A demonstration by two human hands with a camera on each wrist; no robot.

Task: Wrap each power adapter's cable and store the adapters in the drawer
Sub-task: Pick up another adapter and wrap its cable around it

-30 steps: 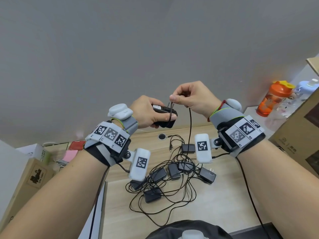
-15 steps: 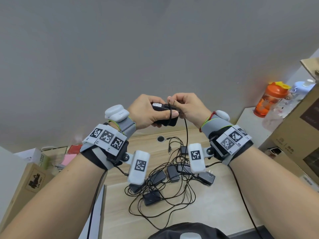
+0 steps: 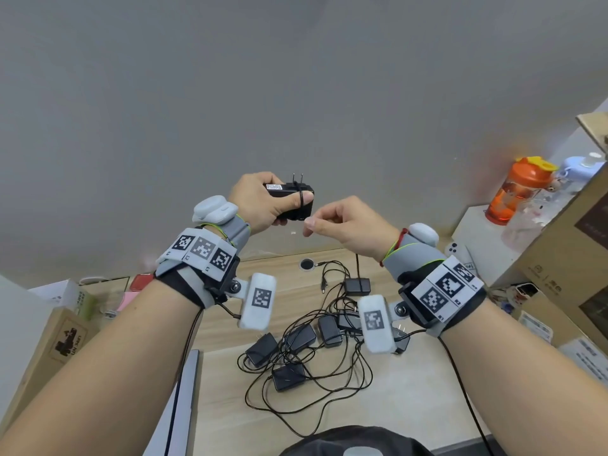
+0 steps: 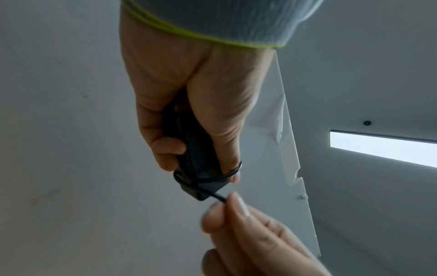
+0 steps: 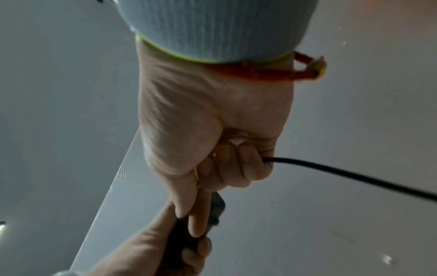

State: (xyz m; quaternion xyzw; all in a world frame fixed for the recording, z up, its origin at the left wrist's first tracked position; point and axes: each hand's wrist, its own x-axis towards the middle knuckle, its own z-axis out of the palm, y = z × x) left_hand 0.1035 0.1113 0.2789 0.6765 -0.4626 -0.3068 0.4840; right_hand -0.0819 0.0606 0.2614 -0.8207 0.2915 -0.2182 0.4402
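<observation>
My left hand [image 3: 286, 199] grips a black power adapter [image 3: 297, 212] raised above the desk, prongs pointing up. A loop of its thin black cable [image 3: 301, 202] runs around the adapter body and over my thumb, also seen in the left wrist view as a cable loop [image 4: 234, 170]. My right hand [image 3: 311, 223] is just right of and below the adapter and pinches the cable [image 4: 220, 198] between thumb and forefinger. The rest of the cable [image 5: 331, 173] trails out of the curled fingers. Several more adapters [image 3: 296, 339] lie in tangled cables on the desk. No drawer is clearly visible.
The wooden desk [image 3: 411, 406] holds a separate adapter [image 3: 357, 286] behind the pile. An orange bottle [image 3: 513, 195] and a cardboard box [image 3: 575, 245] stand at the right. Another box [image 3: 59, 340] is at the left, and a grey panel edge [image 3: 187, 390] at the front left.
My left hand has lifted and turned the adapter so its prongs point up. My right hand has dropped from the adapter's top to its lower right, still pinching the cable.
</observation>
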